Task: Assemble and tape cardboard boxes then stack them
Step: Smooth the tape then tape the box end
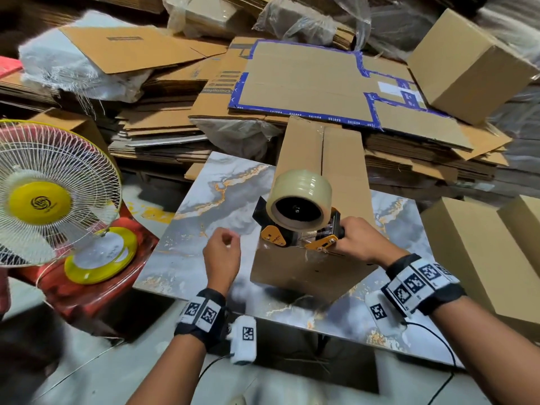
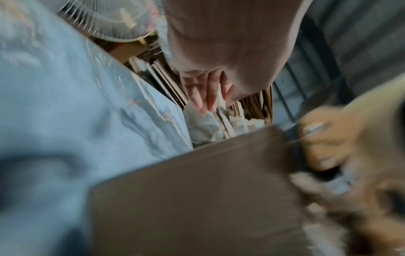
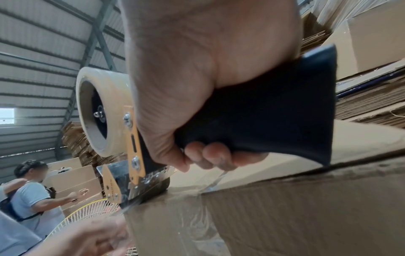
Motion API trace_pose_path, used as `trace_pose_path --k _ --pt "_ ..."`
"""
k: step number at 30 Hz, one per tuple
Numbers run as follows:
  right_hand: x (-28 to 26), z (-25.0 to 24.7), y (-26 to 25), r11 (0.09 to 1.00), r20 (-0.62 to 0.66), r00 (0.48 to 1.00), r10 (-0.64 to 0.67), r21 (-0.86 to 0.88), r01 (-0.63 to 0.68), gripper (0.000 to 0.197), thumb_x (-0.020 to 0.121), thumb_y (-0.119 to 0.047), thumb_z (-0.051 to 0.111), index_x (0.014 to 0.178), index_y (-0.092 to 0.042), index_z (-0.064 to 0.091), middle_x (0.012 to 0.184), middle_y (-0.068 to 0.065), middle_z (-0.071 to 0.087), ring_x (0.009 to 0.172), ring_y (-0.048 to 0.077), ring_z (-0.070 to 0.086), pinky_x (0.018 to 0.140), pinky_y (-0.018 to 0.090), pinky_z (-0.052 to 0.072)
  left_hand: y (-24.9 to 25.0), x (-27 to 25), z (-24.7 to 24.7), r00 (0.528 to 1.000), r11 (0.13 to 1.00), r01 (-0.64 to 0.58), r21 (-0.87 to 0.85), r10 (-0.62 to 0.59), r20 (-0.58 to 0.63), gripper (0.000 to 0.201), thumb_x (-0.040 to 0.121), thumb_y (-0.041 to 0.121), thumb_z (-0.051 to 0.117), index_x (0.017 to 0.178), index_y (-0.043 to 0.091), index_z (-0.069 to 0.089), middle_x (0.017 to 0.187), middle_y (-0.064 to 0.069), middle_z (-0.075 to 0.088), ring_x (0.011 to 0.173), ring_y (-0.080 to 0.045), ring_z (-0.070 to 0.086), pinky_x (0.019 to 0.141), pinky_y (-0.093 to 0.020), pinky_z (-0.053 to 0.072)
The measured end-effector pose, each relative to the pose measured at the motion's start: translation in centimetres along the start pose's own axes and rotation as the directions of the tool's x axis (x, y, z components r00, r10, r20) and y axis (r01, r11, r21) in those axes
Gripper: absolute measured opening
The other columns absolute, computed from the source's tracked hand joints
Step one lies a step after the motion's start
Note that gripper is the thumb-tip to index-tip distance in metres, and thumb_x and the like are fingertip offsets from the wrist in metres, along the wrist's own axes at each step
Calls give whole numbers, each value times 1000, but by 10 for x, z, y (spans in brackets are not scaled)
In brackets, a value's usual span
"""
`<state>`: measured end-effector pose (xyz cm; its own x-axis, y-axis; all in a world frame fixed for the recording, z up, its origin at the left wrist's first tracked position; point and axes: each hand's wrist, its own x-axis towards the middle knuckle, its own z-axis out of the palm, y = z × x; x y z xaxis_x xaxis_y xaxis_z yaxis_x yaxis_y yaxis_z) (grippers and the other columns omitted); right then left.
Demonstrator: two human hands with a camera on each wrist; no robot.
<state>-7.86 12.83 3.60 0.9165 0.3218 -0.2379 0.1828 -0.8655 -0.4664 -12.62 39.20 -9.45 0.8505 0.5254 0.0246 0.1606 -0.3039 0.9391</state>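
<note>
A long cardboard box [image 1: 339, 171] lies on the marble-patterned table [image 1: 204, 206], its top seam running away from me. My right hand [image 1: 361, 239] grips the black handle of a tape dispenser [image 1: 298, 217] with a clear tape roll, pressed on the box's near top edge. In the right wrist view the fingers [image 3: 210, 155] curl round the handle [image 3: 274, 107], and tape runs down the box's near face [image 3: 285, 216]. My left hand [image 1: 222, 252] hovers left of the box, fingers loosely curled, holding nothing. The left wrist view is blurred; its fingers [image 2: 203, 93] hang relaxed above the box [image 2: 197, 199].
A table fan [image 1: 43, 197] stands on a red stool at the left. Flat cardboard sheets [image 1: 306, 83] pile up behind the table. Assembled boxes [image 1: 482, 252] sit at the right and one [image 1: 467, 65] at the far right. A person [image 3: 30, 195] works in the background.
</note>
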Motion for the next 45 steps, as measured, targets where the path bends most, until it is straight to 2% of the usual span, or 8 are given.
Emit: trace_pose_path --k 6,11,15,23,32,37,41,45 --pt "2 0 6 998 51 997 -54 33 53 32 85 -41 78 68 -19 62 65 -1 61 60 12 49 57 30 37 46 -35 20 998 993 -51 -108 48 -32 22 99 10 57 100 11 79 88 1 75 82 -13 64 66 -7 41" --pt "6 0 7 994 61 994 -89 67 85 32 86 -36 76 61 -25 58 59 -9 58 56 4 50 56 25 37 53 -37 30 998 999 -7 35 9 -61 28 100 7 51 116 -3 72 114 -22 72 109 -36 64 86 -35 47" --pt "9 0 12 990 93 989 -111 92 103 23 85 -33 75 68 -20 65 67 -2 65 66 17 58 62 31 43 47 -34 35 997 999 51 -3 -51 -54 29 100 10 50 88 2 76 76 -17 67 71 -28 56 61 -34 35" --pt "12 -3 19 984 112 981 -161 91 151 33 83 -41 72 81 -8 71 77 9 70 75 26 63 67 38 51 40 -27 37 984 975 166 -150 -154 84 41 99 12 45 73 15 77 75 4 74 68 -10 60 66 -21 45" --pt "-23 -36 91 980 176 984 -16 199 -20 32 83 -21 73 61 -16 51 50 0 48 46 18 41 48 28 35 25 -21 34 975 979 192 -62 -183 129 57 86 70 47 79 15 60 80 -3 54 78 -15 46 74 -37 34" --pt "-24 -39 96 977 140 989 -41 213 11 33 82 -23 74 57 -20 52 43 -8 49 40 10 43 47 25 37 57 -38 37 998 935 -53 351 43 36 46 109 33 36 103 -2 65 103 -20 67 98 -37 60 81 -42 43" --pt "-23 -41 95 986 142 989 -44 164 21 31 81 -19 72 59 -17 52 50 -2 52 45 17 49 48 27 41 59 -52 30 743 573 -669 473 524 416 60 89 30 37 138 2 56 143 -19 56 135 -36 49 117 -48 35" --pt "-20 -42 94 987 147 987 -66 155 43 33 83 -29 74 62 -14 55 54 3 53 43 18 46 46 27 38 56 -51 39 507 221 -851 476 578 639 52 87 33 61 125 -2 65 130 -20 65 122 -37 62 104 -52 47"
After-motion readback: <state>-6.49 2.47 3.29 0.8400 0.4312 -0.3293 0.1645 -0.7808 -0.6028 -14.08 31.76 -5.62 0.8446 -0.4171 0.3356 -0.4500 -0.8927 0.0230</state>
